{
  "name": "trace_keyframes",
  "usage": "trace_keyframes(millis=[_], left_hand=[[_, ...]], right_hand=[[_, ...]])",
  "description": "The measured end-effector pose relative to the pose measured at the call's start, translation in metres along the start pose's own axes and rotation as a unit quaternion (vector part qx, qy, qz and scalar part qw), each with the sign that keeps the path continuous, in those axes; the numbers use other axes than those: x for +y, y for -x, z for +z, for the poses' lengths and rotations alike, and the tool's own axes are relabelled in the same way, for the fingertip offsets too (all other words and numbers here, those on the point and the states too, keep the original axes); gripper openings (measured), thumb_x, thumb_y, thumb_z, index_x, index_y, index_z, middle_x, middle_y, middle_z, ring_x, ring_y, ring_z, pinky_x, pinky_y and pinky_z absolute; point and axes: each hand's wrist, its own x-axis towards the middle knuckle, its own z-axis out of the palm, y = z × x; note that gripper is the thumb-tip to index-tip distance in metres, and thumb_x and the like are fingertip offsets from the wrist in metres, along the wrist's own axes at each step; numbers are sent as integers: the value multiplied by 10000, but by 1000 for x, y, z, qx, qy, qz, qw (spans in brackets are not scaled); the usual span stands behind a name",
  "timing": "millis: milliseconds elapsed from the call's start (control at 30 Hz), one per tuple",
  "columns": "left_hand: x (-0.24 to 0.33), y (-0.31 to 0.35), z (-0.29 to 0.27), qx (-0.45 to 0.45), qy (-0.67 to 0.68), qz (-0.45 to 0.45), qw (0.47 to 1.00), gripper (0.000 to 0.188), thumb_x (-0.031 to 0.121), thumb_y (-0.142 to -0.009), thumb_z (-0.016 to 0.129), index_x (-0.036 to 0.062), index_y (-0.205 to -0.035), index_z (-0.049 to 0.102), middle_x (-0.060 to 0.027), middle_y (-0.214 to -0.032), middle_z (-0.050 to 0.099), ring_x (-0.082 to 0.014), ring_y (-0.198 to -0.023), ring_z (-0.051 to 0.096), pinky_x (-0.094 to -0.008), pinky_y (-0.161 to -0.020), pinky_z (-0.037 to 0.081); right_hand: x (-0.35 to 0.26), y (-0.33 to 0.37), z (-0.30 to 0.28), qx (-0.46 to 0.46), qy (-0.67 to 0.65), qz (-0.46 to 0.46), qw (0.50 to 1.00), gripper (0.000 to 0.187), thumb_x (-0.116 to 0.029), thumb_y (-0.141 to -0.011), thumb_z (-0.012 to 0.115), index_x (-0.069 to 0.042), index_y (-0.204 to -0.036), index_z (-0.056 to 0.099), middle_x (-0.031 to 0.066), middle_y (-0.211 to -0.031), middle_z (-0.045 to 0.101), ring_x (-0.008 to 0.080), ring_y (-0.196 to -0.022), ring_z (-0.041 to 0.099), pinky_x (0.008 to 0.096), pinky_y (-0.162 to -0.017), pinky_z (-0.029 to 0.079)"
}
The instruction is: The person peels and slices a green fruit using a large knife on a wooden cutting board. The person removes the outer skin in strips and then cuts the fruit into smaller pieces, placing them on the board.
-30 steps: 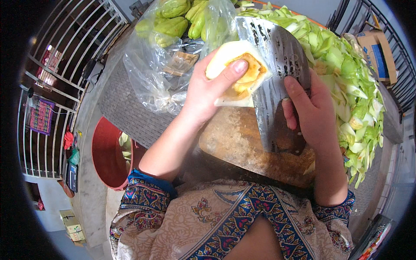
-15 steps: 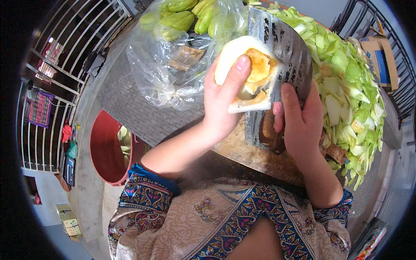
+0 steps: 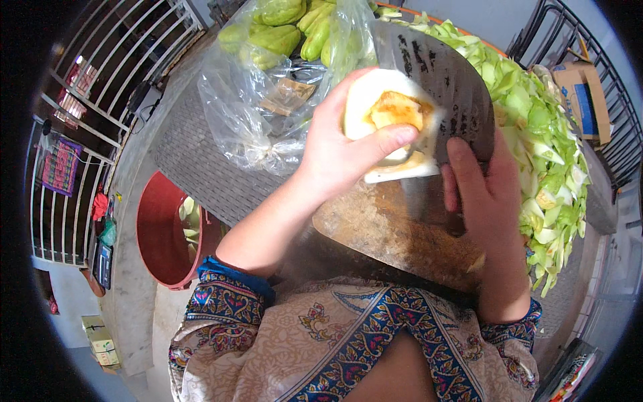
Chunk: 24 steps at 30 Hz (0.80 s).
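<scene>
My left hand [image 3: 341, 137] grips a peeled, pale chayote piece [image 3: 362, 100] from its left side, thumb pressed across the front. Its cut face shows a brownish-yellow hollow core. In my right hand [image 3: 485, 184] is a wide dark cleaver [image 3: 435, 74], its blade up against the piece's right side. The fingers of that hand lie near the base of the blade, and its handle is mostly hidden and blurred. Under both hands lies a worn round chopping board [image 3: 375, 224].
A clear plastic bag [image 3: 234, 127] with several green chayotes [image 3: 271, 43] lies at the far left. To the right rises a big heap of pale green slices [image 3: 549, 161]. A red bucket [image 3: 157, 228] holding some pieces stands left. A cardboard box [image 3: 576, 94] sits far right.
The chayote piece has moved slightly right and down and turned a little. My left thumb now lies flatter across it. The cleaver and my right hand have shifted slightly right.
</scene>
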Motion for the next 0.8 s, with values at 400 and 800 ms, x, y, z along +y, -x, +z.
trace_keyframes(millis=[400, 800], left_hand=[[-26, -6, 9, 78, 97, -13, 992, 354, 208, -934, 620, 8, -1209, 522, -78, -1065, 636, -128, -957, 612, -279, -838, 505], [-42, -30, -29, 50, -243, -11, 969, 551, 299, -922, 621, -24, -1327, 432, -109, -1008, 649, -174, -910, 620, -286, -829, 483]], right_hand=[[15, -13, -1, -20, -36, 8, 999, 189, -194, -941, 564, -34, -1023, 506, 7, -602, 500, 73, -476, 447, 253, -444, 358], [21, -27, -23, 59, -57, 27, 996, 178, -211, -971, 535, -47, -1038, 519, -20, -613, 459, 50, -451, 396, 222, -401, 327]])
